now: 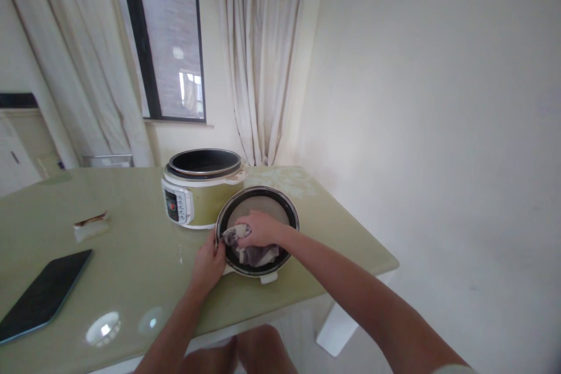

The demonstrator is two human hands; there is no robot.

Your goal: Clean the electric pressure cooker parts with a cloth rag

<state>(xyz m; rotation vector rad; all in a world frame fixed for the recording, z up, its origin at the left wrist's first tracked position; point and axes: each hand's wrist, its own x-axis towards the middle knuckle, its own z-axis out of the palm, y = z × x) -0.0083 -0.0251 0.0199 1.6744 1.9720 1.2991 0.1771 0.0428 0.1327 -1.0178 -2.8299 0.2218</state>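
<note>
Lid (268,203) is on the table (144,263) by the near edge, left of the near right corner, inner face toward the person, probably so the cloth (258,255) can get at the inside; can't tell if it lies flat. Left hand (209,262): fingers closed round the lid's left rim, likely to stop it sliding. Right hand (259,229): fingers curled in, bunched cloth gripped and pressed on the inner face, bunched maybe for firmer pressure. Cooker (214,201) sits behind, toward the far edge, uncovered, likely parked there for elbow room. Tablet (48,286) toward the near edge, far left, apparently out of the way. Count: one lid, one cloth, one cooker, one tablet, two hands, one small item (90,221) on the left, unclear what.
</note>
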